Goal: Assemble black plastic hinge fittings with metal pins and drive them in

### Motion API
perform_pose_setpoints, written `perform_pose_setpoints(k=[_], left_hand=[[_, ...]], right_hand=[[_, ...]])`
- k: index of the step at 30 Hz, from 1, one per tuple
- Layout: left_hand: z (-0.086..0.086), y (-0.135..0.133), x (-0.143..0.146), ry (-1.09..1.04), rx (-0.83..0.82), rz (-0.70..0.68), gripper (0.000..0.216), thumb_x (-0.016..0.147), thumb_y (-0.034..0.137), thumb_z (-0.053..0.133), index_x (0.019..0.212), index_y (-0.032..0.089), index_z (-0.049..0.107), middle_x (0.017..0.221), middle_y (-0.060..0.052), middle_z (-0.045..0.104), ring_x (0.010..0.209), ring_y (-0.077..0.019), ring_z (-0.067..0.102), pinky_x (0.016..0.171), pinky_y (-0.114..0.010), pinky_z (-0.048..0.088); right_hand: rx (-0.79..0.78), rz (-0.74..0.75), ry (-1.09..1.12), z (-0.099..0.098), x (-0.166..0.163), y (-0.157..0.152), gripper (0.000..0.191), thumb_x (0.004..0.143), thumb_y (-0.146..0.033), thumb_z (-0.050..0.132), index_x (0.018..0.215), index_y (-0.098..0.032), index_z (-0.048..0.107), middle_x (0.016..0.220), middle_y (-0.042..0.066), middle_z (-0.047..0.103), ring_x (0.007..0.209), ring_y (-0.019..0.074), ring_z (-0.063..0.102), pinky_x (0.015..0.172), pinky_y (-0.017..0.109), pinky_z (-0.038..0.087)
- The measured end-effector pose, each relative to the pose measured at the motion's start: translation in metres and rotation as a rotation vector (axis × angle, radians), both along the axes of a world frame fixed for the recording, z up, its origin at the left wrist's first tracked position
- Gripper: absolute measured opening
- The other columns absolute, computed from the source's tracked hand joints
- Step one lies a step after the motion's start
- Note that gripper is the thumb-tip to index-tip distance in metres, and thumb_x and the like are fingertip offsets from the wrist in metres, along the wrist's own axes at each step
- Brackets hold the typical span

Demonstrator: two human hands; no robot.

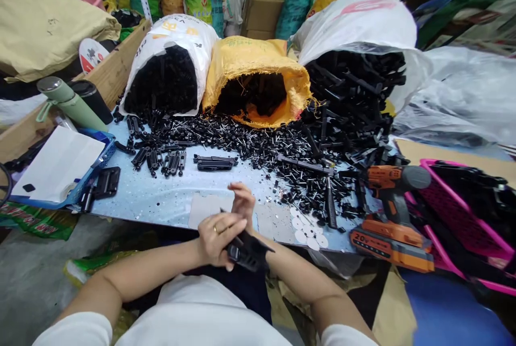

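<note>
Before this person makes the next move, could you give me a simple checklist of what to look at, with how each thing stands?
1. Left hand has hold of the black part: ok, its fingers are closed on it.
2. Right hand grips the part too: cannot tell, its lower side is hidden behind the part.
3. Orange drill is out of the hands: ok, it stands off to the right.
4. Screws are gathered in a container: not ok, many lie scattered on the tabletop.
5. White discs are neatly stacked: not ok, they lie spread near the front edge.
</note>
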State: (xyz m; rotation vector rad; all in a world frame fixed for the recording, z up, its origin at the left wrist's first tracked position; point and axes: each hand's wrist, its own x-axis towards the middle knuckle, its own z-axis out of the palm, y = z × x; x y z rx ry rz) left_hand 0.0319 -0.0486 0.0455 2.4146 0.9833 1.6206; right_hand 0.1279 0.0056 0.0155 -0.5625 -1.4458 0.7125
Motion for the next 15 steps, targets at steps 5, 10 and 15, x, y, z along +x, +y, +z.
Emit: perform_pose_setpoints(k=[5,10,15], left_hand=[[-0.047,0.063,-0.028,0.597,-0.121,0.275,0.058,0.083,0.062,0.041,0.124,0.023,0.054,0.094,-0.010,0.062,0.087,-0.0221,0.057,0.073,-0.032,0.045],[-0.062,0.134,-0.039,0.844,-0.375,0.331,0.045,0.082,0.040,0.059,0.121,0.018,0.054,0.107,-0.012,0.059,0.098,-0.0240,0.052,0.077,-0.034,0.044],[-0.051,0.166,-0.053,0.705,-0.386,0.421,0.061,0.081,0.048,0.059,0.129,0.014,0.044,0.115,-0.013,0.055,0.114,-0.0270,0.044,0.099,-0.045,0.033]], right_hand=[[0.044,-0.207,-0.594,-0.004,0.031,0.143,0.024,0.089,-0.040,0.043,0.098,-0.020,0.053,0.108,0.011,0.055,0.106,0.0233,0.048,0.093,0.042,0.038],[-0.077,-0.411,-1.083,0.008,0.035,0.295,0.027,0.092,-0.028,0.034,0.102,-0.015,0.056,0.104,0.012,0.057,0.100,0.0226,0.048,0.089,0.035,0.039],[-0.024,-0.357,-1.637,0.006,0.006,0.390,0.036,0.086,-0.023,0.049,0.120,-0.013,0.052,0.115,0.015,0.055,0.108,0.0269,0.045,0.084,0.034,0.040]])
